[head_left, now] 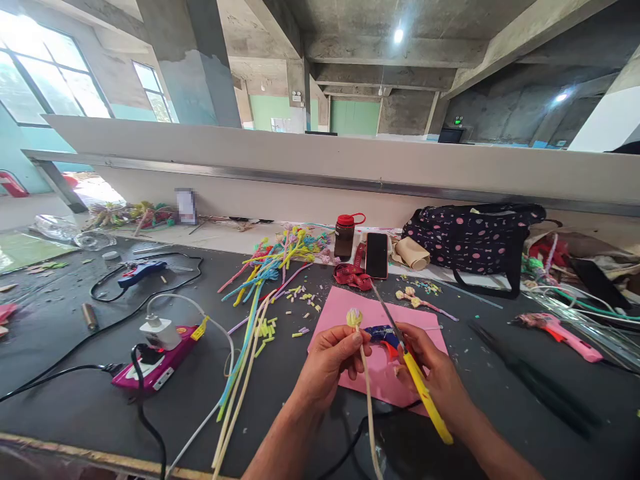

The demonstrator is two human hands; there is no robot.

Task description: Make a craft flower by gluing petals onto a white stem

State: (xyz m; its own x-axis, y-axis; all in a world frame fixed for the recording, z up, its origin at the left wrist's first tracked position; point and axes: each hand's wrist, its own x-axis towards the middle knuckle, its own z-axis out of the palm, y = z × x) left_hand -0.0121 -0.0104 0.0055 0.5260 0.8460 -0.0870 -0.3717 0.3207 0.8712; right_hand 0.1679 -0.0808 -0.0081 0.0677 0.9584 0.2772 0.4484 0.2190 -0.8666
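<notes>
Pinch the pale stem [369,400] steadily in the left hand [334,357], just under the bud [355,317] at five o'clock, and angle the yellow-handled tool [416,377], gripped by the right hand [431,363], towards eleven, clear of the bud.

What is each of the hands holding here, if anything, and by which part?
The left hand pinches a pale stem just below its round bud; the right hand holds a yellow-handled tool near where metal meets handle.
</notes>
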